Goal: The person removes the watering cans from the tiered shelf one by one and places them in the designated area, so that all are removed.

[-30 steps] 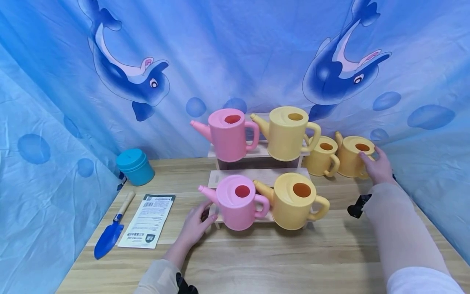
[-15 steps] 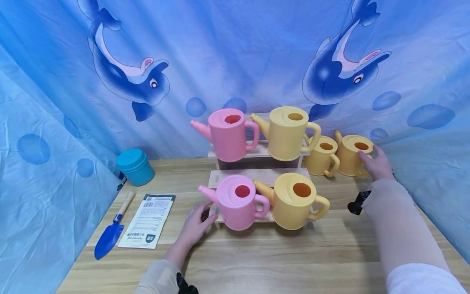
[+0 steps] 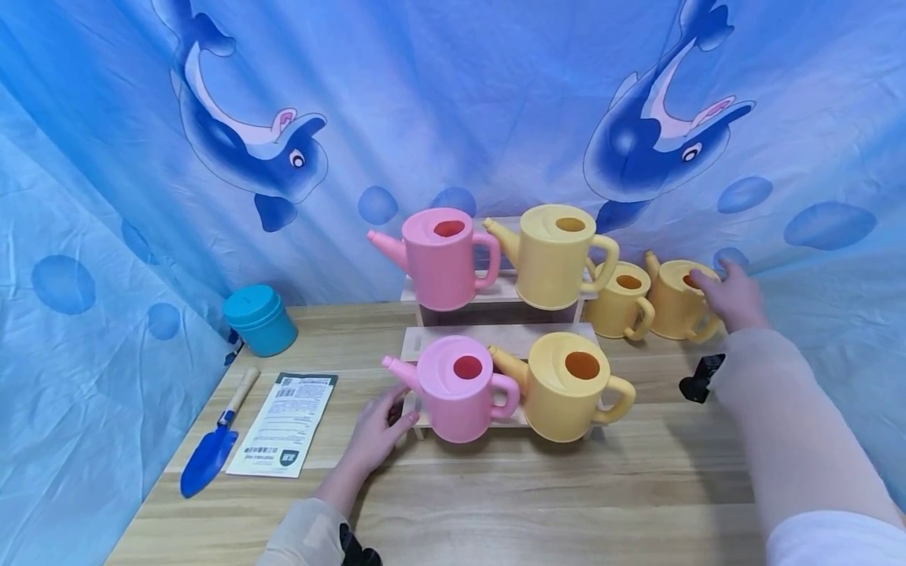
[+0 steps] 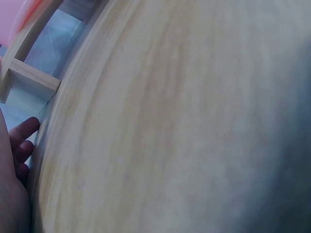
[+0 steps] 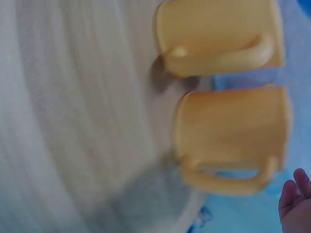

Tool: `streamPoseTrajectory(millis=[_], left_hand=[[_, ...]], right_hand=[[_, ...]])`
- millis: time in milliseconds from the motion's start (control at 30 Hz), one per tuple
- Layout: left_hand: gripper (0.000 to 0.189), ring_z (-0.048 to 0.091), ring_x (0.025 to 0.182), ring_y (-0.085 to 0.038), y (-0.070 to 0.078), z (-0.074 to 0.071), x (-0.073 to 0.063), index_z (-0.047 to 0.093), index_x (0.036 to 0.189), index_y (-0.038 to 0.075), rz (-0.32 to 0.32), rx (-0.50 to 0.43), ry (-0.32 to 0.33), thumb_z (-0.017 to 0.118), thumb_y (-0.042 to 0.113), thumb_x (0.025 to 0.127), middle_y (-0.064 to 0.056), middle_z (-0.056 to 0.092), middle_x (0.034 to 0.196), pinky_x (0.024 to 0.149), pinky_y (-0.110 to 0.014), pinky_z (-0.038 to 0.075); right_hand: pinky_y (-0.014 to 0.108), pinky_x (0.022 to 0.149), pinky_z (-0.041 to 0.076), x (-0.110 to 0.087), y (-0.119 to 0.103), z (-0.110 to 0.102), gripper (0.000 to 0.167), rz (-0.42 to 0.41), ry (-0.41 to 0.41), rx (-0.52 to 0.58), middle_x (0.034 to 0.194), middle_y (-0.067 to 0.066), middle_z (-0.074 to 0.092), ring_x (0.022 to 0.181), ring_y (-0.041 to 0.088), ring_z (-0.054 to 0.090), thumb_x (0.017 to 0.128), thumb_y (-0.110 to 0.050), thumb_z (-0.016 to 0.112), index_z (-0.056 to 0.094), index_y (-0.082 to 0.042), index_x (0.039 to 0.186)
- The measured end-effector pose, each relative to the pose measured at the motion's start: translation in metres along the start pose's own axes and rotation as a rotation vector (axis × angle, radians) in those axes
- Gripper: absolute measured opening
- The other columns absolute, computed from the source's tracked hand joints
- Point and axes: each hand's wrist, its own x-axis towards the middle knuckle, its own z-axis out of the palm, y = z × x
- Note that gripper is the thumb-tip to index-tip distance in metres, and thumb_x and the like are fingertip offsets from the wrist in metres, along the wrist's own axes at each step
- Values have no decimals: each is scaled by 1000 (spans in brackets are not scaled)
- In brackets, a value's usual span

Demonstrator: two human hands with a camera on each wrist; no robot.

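Note:
In the head view my left hand (image 3: 377, 431) lies at the left end of a low two-step wooden stand (image 3: 406, 346), thumb and forefinger at its edge. Its other fingers are loosely bent beside the stand's leg in the left wrist view. My right hand (image 3: 736, 295) hovers just right of a yellow watering can (image 3: 672, 303), apart from its handle in the right wrist view, holding nothing. Another yellow watering can (image 3: 614, 306) stands left of it. A pink can (image 3: 442, 271) and a pale yellow can (image 3: 550, 267) occupy the upper step; a pink can (image 3: 456, 401) and a yellow can (image 3: 562, 397) the lower.
On the left side of the wooden table (image 3: 495, 511) are a teal lidded tub (image 3: 262, 322), a blue-bladed trowel (image 3: 207, 460) and a printed seed packet (image 3: 283, 428). A blue dolphin curtain (image 3: 453, 102) encloses the back and sides.
My right hand has let go of the far-right yellow watering can, after a slight shift of it, and drawn back to the right and up. My left hand has stayed put.

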Motion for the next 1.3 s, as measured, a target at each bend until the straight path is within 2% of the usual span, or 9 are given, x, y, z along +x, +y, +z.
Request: streamPoseTrajectory(millis=[167, 300, 467, 600, 733, 933, 1167, 1300], left_hand=[[57, 45, 119, -33, 0, 0, 0, 48, 137, 20, -2, 2, -1, 59, 45, 88, -10, 56, 128, 99, -58, 29], [57, 45, 118, -33, 0, 0, 0, 48, 137, 19, -1, -2, 2, 60, 45, 88, -11, 56, 128, 99, -58, 29], [57, 46, 117, -32, -1, 1, 0, 48, 137, 19, 1, 1, 0, 60, 45, 88, -11, 57, 127, 98, -57, 31], [56, 46, 117, -32, -1, 1, 0, 48, 137, 19, -3, -2, -3, 60, 45, 88, -11, 57, 127, 99, -56, 30], [56, 47, 117, -32, -1, 1, 0, 48, 137, 19, 0, -1, 1, 60, 44, 88, -11, 58, 125, 99, -56, 31], [55, 47, 116, -32, -2, 1, 0, 49, 136, 18, 9, 0, 8, 60, 43, 88, -11, 59, 124, 98, -56, 31], [54, 48, 116, -33, -2, 1, 0, 49, 136, 18, 16, -2, 13, 60, 42, 89, -11, 58, 125, 98, -56, 31], [55, 47, 116, -32, -2, 2, 0, 48, 136, 18, 7, 4, 8, 60, 44, 89, -11, 58, 125, 98, -57, 31]], right_hand=[[67, 96, 24, 2, -32, -8, 97, -102, -55, 41, 147, 35, 11, 127, 55, 22, 86, -70, 33, -4, -8, 150], [66, 97, 25, 2, -61, -11, 97, -143, -130, 43, 149, 32, 11, 128, 54, 22, 83, -73, 34, -3, -13, 151], [65, 96, 28, -6, -92, -9, 94, -186, -208, 60, 149, 29, 16, 126, 51, 30, 83, -71, 37, 0, -19, 152], [60, 98, 32, -12, -110, -4, 88, -243, -239, 115, 146, 27, 27, 123, 45, 38, 87, -65, 39, 6, -17, 152], [56, 99, 33, -18, -123, 0, 80, -307, -262, 147, 142, 26, 36, 122, 41, 42, 91, -60, 38, 11, -16, 152], [55, 101, 31, -30, -139, 6, 75, -367, -306, 150, 138, 24, 40, 121, 40, 43, 92, -58, 37, 17, -16, 151], [53, 102, 32, -37, -153, 16, 69, -418, -358, 180, 141, 21, 36, 123, 38, 43, 95, -51, 42, 21, -16, 150], [45, 96, 41, -38, -156, 21, 64, -453, -353, 171, 131, 19, 43, 108, 33, 52, 96, -44, 46, 23, -17, 150]])
